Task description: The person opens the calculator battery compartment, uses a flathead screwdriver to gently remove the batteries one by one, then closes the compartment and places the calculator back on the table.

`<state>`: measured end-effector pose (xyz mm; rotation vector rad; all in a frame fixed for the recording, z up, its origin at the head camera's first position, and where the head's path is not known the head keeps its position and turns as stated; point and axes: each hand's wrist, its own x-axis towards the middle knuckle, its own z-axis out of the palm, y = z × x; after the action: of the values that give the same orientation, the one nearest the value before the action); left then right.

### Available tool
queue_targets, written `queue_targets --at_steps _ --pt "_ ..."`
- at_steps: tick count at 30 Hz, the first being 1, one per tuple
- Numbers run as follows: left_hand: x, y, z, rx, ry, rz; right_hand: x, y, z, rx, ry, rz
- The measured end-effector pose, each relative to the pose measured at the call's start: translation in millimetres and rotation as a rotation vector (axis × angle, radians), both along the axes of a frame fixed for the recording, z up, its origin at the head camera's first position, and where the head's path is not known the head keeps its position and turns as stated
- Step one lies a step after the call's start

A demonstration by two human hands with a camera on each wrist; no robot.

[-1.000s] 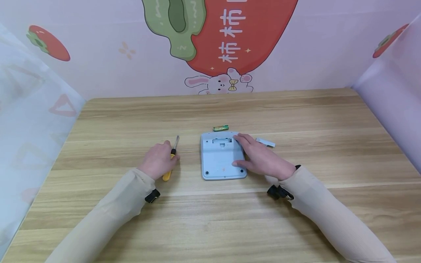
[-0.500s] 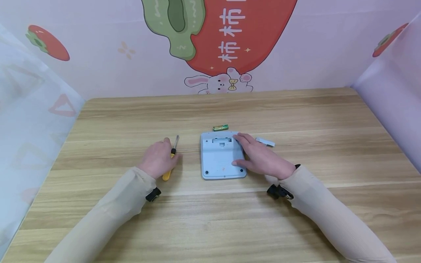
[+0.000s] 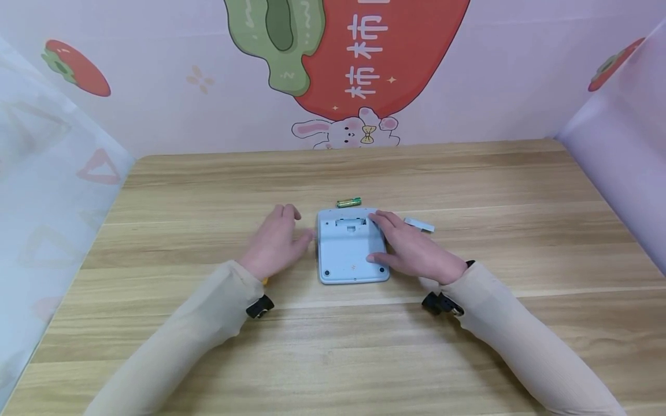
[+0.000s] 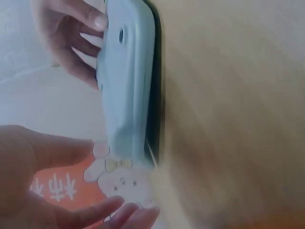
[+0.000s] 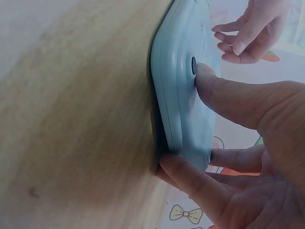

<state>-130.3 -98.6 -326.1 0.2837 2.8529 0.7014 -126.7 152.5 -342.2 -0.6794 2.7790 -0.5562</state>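
A light blue calculator (image 3: 348, 248) lies face down on the wooden table, its battery compartment (image 3: 351, 222) uncovered near the far edge. My right hand (image 3: 413, 247) grips its right side; in the right wrist view the thumb (image 5: 228, 93) presses on the back beside a dark rubber foot (image 5: 194, 65) and the fingers meet the side edge. My left hand (image 3: 278, 242) holds nothing, its fingers loosely spread just left of the calculator. Beneath that hand a screwdriver is mostly hidden; only a bit of its yellow handle (image 3: 265, 281) shows.
A green battery (image 3: 349, 203) lies just beyond the calculator's far edge. To the right, behind my right hand, rests a small light blue battery cover (image 3: 419, 225). A printed cloth backdrop (image 3: 208, 115) rises behind the table.
My left hand has left the yellow screwdriver on the table and moved right, close to the calculator. The right hand keeps its hold in the same place.
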Motion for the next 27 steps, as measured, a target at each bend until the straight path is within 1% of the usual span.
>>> queue_targets --at_steps 4,10,15,21,27 --pt "-1.3 12.5 -4.9 0.035 -0.039 -0.026 0.0 0.3 -0.2 -0.002 0.000 0.000" --pt "-2.4 25.2 -8.7 0.031 -0.074 -0.050 -0.2 0.4 -1.1 -0.007 0.002 0.004" --pt "-3.3 29.2 -9.5 0.021 -0.103 -0.063 -0.2 0.3 -1.2 -0.005 0.004 0.002" --pt "-4.6 31.5 -10.7 0.017 -0.131 -0.056 -0.1 0.1 -1.3 -0.004 0.001 -0.001" --pt "-4.6 32.3 -11.7 0.034 -0.150 -0.055 0.0 0.2 -1.8 -0.005 -0.002 0.001"
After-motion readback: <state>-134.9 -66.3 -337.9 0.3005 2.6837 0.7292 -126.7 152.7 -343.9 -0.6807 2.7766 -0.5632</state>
